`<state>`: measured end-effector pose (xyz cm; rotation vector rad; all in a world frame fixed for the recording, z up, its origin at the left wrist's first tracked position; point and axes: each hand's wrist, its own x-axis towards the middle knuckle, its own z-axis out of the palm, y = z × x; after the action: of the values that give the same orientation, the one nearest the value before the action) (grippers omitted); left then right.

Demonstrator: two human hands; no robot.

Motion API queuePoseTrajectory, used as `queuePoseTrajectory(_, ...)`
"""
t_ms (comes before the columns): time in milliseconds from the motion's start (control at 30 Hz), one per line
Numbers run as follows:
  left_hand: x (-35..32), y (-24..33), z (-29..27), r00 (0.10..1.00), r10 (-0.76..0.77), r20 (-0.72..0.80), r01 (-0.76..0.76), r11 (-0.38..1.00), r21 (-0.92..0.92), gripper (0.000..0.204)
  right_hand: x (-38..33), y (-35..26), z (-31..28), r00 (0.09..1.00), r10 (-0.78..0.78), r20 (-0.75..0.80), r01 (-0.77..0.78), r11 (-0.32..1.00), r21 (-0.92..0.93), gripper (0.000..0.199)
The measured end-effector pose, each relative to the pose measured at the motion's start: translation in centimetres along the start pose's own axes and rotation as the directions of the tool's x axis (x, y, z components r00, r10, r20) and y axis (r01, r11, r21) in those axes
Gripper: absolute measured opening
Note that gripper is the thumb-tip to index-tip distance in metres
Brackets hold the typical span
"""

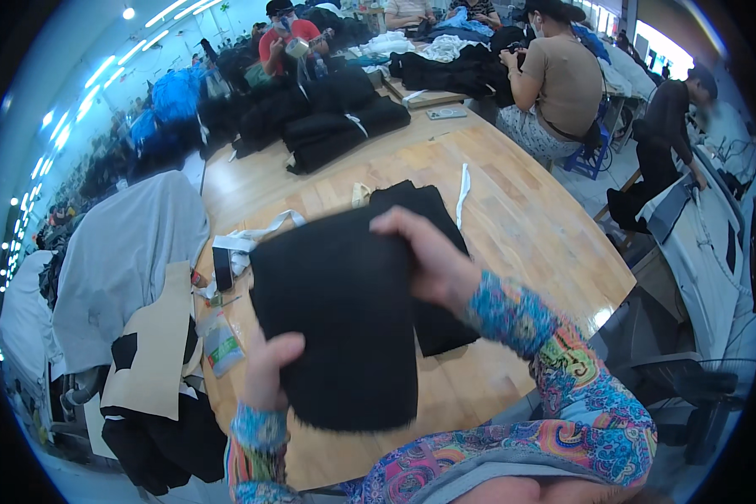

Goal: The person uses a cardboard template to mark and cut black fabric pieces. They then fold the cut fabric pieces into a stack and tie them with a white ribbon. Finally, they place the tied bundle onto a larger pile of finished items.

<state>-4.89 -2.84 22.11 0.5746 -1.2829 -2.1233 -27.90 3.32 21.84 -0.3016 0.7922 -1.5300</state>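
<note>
Between my two hands a stack of black fabric pieces (336, 319) is held above the wooden table, its lower edge looking slightly frayed. My left hand (269, 370) grips its lower left side, thumb on top and fingers hidden beneath. At the upper right edge my right hand (433, 256) pinches it, thumb over the top; the other fingers are partly out of sight and a little blurred. Under and behind it, another black fabric piece (445, 315) lies on the table (546, 269), partly covered by the held stack and my right hand.
White fabric strips (277, 223) and a plastic packet (223, 344) lie on the left. A beige pattern piece (160, 336) rests near grey cloth (130, 252). Black fabric bundles (344, 130) and a phone (446, 112) are at the far side. A person (563, 76) sits far right.
</note>
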Motion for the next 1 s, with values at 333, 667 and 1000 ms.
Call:
queuePoseTrajectory(333,14.0,-12.0,3.7,0.968,-0.218,0.127,0.248,0.916,-0.315,0.044,6.3,-7.1,-11.9,0.935,-0.227,-0.273,0.072,0.875,-0.479,0.026)
queuePoseTrajectory(667,10.7,-22.0,1.6,0.865,-0.500,0.051,0.502,0.859,-0.097,0.042,4.6,5.8,-27.4,0.823,-0.435,-0.364,0.116,0.757,-0.643,0.043)
queuePoseTrajectory(1000,1.6,-19.1,-2.5,0.904,-0.427,0.002,0.386,0.820,0.422,0.036,-4.4,10.9,-20.5,0.744,-0.414,-0.524,-0.174,0.638,-0.751,0.032)
